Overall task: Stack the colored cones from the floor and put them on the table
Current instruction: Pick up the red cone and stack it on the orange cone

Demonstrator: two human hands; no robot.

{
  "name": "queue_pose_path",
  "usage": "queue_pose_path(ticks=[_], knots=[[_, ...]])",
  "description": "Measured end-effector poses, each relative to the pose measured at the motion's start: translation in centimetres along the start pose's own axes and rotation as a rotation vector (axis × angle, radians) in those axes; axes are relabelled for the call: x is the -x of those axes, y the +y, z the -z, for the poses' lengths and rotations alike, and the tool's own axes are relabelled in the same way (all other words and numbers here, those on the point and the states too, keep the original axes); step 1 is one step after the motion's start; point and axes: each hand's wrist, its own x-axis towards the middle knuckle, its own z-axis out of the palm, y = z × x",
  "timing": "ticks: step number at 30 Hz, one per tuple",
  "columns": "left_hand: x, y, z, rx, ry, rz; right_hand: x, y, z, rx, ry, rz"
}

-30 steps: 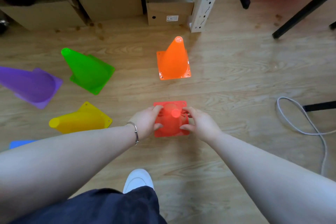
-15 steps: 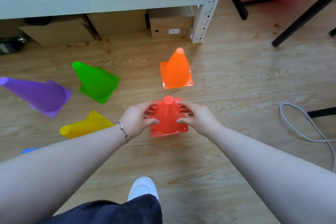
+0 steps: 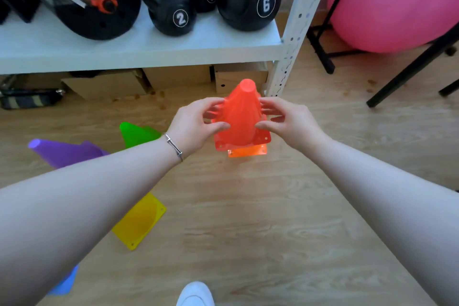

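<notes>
Held cone point(image 3: 242, 117) over standing cone point(image 3: 247, 151), seemingly nested; shelf point(image 3: 139, 52) behind.

Both bare forearms stretched forward from the lower corners, converging toward the middle. Left hand point(image 3: 192, 123) cupped, thumb low and pointing right, fingers point(image 3: 214, 104) spread and curled inward, pressing the left flank of the red cone point(image 3: 242, 117). Right hand point(image 3: 290, 120) mirrored, thumb low and pointing left, fingers splayed against the right flank. Palms facing each other. Thin metal bracelet point(image 3: 175, 148) around the left wrist.
</notes>
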Motion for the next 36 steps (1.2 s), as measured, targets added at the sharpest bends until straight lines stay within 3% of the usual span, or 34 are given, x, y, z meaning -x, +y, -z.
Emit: queue_pose_path(ticks=[10,25,36], knots=[[-7.5,-2.5,-3.1,-0.041,-0.048,0.035,-6.1,3.6,1.2,0.046,-0.059,-0.072],[-8.3,-9.9,-9.8,0.023,-0.176,0.16,-7.4,11.2,-4.3,0.012,-0.142,-0.28],[-8.1,-12.0,-11.4,0.034,-0.234,0.191,-7.0,12.5,-6.0,0.005,-0.153,-0.313]])
